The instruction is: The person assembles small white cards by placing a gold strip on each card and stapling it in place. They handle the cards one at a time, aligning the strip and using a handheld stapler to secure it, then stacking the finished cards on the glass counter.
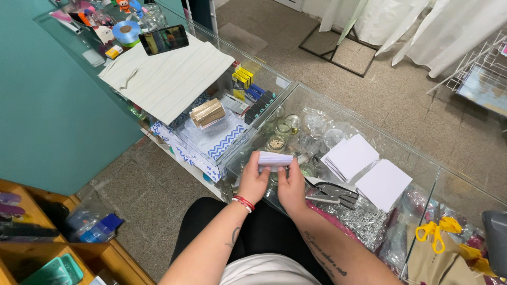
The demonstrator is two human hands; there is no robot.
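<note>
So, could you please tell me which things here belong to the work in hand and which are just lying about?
In hand:
- small white paper stack, held by left hand and right hand
- white paper stacks

Lying about:
- hole punch
- yellow scissors
- phone
- blue tape roll

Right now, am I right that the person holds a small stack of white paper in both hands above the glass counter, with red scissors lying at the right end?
Not quite: the scissors are yellow, not red, as the head view shows. The rest holds: the left hand and right hand hold the small stack of white paper above the glass counter.
</note>
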